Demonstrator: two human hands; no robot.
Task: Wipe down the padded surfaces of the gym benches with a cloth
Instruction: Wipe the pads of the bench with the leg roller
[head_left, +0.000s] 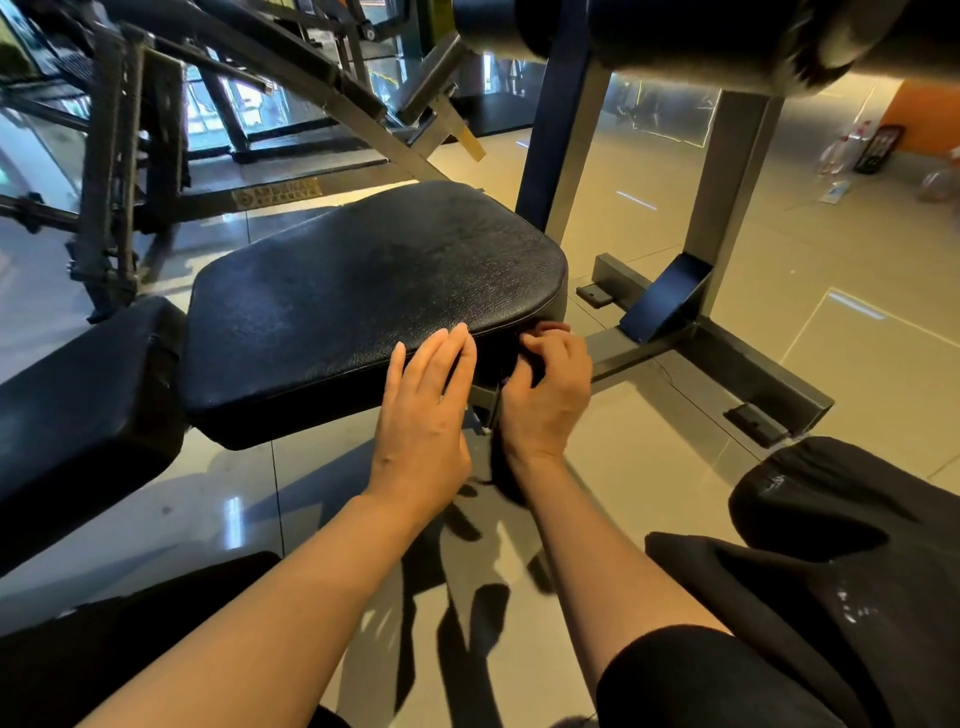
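**Both hands at the near edge of the seat pad, cloth tucked low on the right**

The black seat pad (363, 291) fills the middle of the view, its textured top facing up and its long axis running from lower left to upper right. A second black pad (78, 405) adjoins it at the left, tilted away downward. The cloth (511, 467) is hard to make out: a dark fold seems to hang below the right hand (545, 395), at the pad's near front edge, with a reddish scrap showing just above the fingertips; I cannot say for certain how much of it there is.

The right hand has its fingers curled in against the pad's side wall and appears to pinch that dark cloth there. The left hand (423, 410) lies flat, fingers straight and together, their tips resting on the top surface right at the near edge.

From the hands, nearly all the unwiped-looking top lies ahead and to the left. The left hand is already on the top; the right, which carries the cloth, is below the rim, so I judge the cloth must come up over the edge before sweeping along the pad's length.

Around stand a grey steel frame (727, 208), other machines, and glossy floor tiles (857, 364).
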